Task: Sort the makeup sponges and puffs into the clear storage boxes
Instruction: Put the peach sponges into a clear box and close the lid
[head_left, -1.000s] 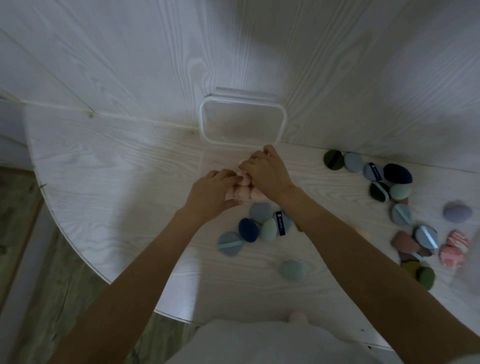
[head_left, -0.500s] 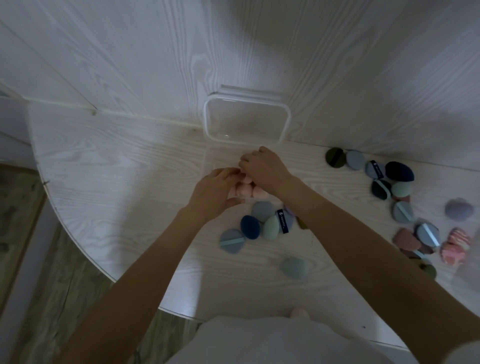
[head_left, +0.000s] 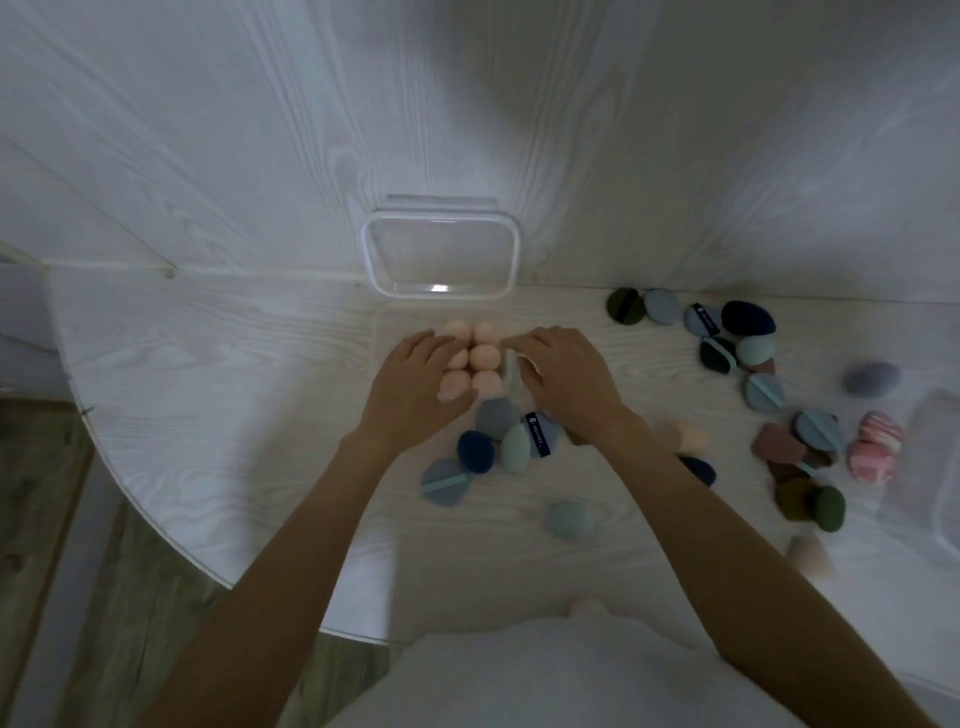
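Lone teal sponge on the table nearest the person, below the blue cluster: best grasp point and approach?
Pinch the teal sponge across its narrower middle, coming straight down from above. It lies alone on the table, apart from the blue cluster, so both flanks look free. Rounded and probably soft, so squeeze lightly. Blur hides its exact orientation.

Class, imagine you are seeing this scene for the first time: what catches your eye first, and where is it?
First, the two hands at the centre: the left hand and right hand flank a tidy double row of peach sponges in a clear storage box on the white table. Behind it, the box's lid leans against the wall. To the right, dark green, blue and pink puffs lie scattered along the table.
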